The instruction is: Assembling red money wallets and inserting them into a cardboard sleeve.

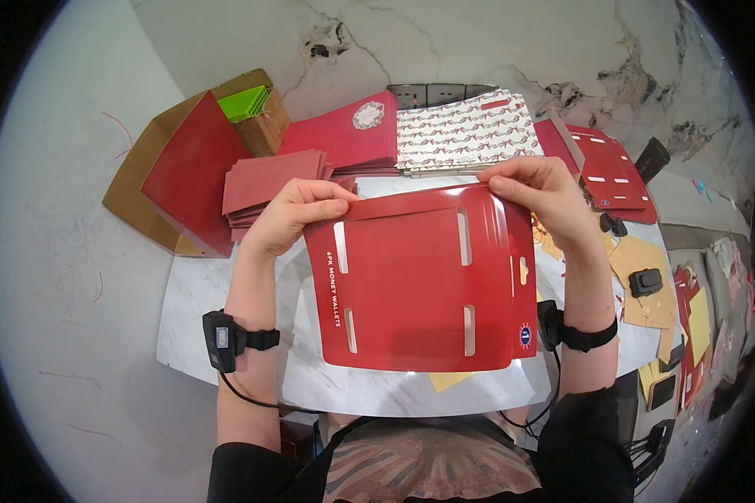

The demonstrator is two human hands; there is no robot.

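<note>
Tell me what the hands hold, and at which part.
Both hold one red slotted card sleeve by its top edge: left hand at the top left corner, right hand at the top right corner.

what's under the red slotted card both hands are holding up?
Below the red slotted card shows white marble table and a yellow paper corner. The left hand and right hand grip its top; anything directly beneath is covered.

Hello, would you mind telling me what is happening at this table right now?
A person holds a red slotted card sleeve up over a marble table, the left hand and the right hand each pinching a top corner. Behind it lie a stack of small red envelopes, a red packet with a white lace-like emblem, a pile of patterned sheets and more flat red sleeves to the right.
</note>
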